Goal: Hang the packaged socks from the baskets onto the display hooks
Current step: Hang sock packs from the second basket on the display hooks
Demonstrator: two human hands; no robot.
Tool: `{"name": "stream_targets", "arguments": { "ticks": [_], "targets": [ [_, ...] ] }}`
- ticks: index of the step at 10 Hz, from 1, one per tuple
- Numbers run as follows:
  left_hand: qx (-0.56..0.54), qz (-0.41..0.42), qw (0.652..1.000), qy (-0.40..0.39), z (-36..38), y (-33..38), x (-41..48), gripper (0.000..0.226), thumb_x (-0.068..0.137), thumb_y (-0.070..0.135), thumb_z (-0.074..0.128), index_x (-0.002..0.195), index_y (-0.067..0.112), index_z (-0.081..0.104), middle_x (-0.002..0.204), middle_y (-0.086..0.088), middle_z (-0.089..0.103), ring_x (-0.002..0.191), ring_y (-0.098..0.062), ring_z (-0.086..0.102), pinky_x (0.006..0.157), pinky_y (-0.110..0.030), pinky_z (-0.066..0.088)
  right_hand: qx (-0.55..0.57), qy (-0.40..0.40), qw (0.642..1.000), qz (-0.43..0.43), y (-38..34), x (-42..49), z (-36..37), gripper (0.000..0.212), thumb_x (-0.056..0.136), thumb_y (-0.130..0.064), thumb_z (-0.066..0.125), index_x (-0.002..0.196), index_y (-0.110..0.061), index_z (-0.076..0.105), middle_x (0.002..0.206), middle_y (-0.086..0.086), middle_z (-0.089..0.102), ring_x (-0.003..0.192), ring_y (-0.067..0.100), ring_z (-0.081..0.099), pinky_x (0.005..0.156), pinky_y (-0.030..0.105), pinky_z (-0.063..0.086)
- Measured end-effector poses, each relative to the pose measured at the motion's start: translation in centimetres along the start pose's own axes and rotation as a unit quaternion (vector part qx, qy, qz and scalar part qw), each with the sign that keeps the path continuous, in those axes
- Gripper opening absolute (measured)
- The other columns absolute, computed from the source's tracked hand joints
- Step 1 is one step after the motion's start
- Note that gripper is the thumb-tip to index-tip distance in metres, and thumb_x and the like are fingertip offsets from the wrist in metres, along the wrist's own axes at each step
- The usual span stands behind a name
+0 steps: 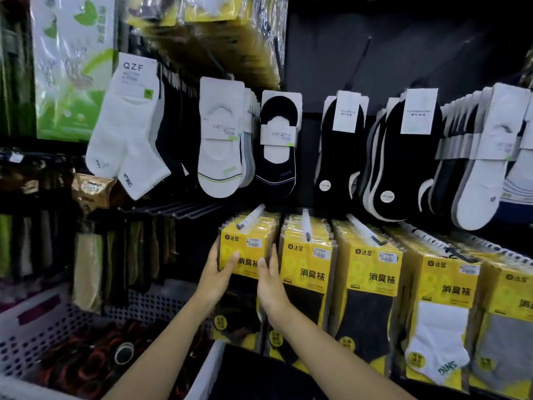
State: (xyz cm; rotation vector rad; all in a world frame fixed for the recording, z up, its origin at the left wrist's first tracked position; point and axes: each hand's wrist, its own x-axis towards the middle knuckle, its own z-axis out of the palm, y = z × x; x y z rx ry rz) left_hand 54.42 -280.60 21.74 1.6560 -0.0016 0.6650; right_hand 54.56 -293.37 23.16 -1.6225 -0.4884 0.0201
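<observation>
The left grip (217,268) holds the front yellow sock pack (249,254) by its left edge, with fingers wrapped behind the edge and the thumb laid across the yellow card front. The right grip (271,274) stands just beside it, open, with straight fingers pointing up along the pack's right edge and the thumb touching the card. This pack sits at the front of the leftmost stack in the lower row of the display. It lies under a long hook (250,218) whose tip juts out above the pack's top edge. To the right hang more stacks of yellow packs (310,272) on their own hooks, some showing dark socks through the film and others white or grey. In the row above hang white ankle socks (127,140), white low-cut socks (220,145) and black low-cut socks (278,145). Left of the held pack, several bare dark hooks (173,210) stick out from the rack. A white perforated basket (43,336) stands at lower left beneath the left forearm, holding blurred dark and red goods (86,359).
</observation>
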Motion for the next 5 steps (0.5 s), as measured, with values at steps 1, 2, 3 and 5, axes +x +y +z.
{"name": "stream_targets", "arguments": {
  "ticks": [1, 2, 3, 5],
  "targets": [
    [-0.010, -0.004, 1.000, 0.005, 0.0, -0.4, 0.5, 0.059, 0.091, 0.037, 0.056, 0.143, 0.035, 0.029, 0.118, 0.028, 0.052, 0.096, 0.024, 0.050, 0.073, 0.000, 0.041, 0.021, 0.020, 0.999, 0.022, 0.4, 1.3, 0.5, 0.056, 0.103, -0.042, 0.024, 0.151, -0.034, -0.003, 0.161, -0.005, 0.009, 0.147, 0.018, 0.012, 0.119, 0.037, 0.016],
    [-0.009, -0.016, 1.000, 0.009, -0.2, -1.0, 0.5, 0.057, 0.090, 0.041, 0.055, 0.141, 0.036, 0.030, 0.116, 0.029, 0.052, 0.091, 0.030, 0.048, 0.070, 0.004, 0.039, 0.037, 0.030, 0.997, 0.059, 1.5, 1.6, 0.9, 0.058, 0.101, -0.047, 0.024, 0.151, -0.036, -0.003, 0.161, -0.003, 0.009, 0.147, 0.021, 0.012, 0.118, 0.040, 0.017],
    [-0.001, -0.026, 1.000, -0.002, -0.4, -2.1, -0.4, 0.060, 0.089, 0.046, 0.050, 0.143, 0.031, 0.029, 0.129, 0.019, 0.051, 0.107, 0.017, 0.048, 0.087, -0.006, 0.036, 0.026, 0.026, 0.996, 0.087, 3.3, 0.7, 1.5, 0.064, 0.100, -0.050, 0.027, 0.152, -0.031, -0.004, 0.161, -0.002, 0.010, 0.148, 0.021, 0.012, 0.120, 0.042, 0.017],
    [0.039, -0.048, 0.998, 0.003, -0.7, -2.4, -1.9, 0.058, 0.097, 0.034, 0.044, 0.149, 0.019, 0.023, 0.151, 0.001, 0.034, 0.138, -0.012, 0.030, 0.109, -0.025, 0.027, 0.021, 0.044, 0.993, 0.112, 3.2, 0.1, 2.2, 0.064, 0.101, -0.045, 0.028, 0.153, -0.023, -0.002, 0.160, 0.002, 0.013, 0.147, 0.023, 0.016, 0.119, 0.041, 0.019]
  ]
}}
